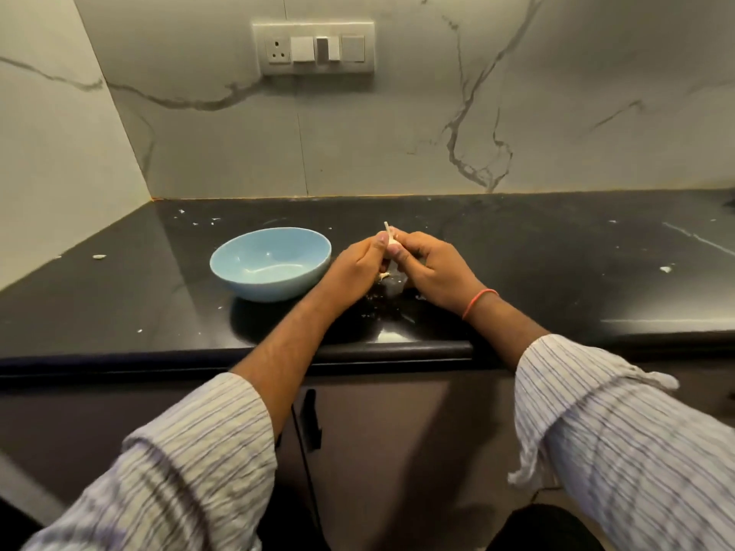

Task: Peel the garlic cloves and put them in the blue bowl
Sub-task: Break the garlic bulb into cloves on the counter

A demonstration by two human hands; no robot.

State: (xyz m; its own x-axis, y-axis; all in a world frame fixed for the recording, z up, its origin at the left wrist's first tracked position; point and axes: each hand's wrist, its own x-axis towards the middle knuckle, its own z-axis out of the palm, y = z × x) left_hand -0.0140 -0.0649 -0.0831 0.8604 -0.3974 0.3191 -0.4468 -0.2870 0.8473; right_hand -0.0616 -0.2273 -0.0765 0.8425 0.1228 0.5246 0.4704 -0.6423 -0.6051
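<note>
A light blue bowl (270, 264) stands on the black counter, just left of my hands; nothing shows inside it. My left hand (360, 260) and my right hand (429, 268) meet above the counter and together pinch a small white garlic clove (391, 240). A thin stalk or strip of skin sticks up from the clove. A pale bit of garlic or peel (384, 275) shows below my left hand. My fingers hide most of the clove.
White peel scraps (98, 256) lie scattered over the black counter (557, 272), with more crumbs (374, 298) under my hands. A marble wall with a switch panel (314, 47) rises behind. The counter's front edge (397, 347) lies under my forearms, with a dark cabinet below.
</note>
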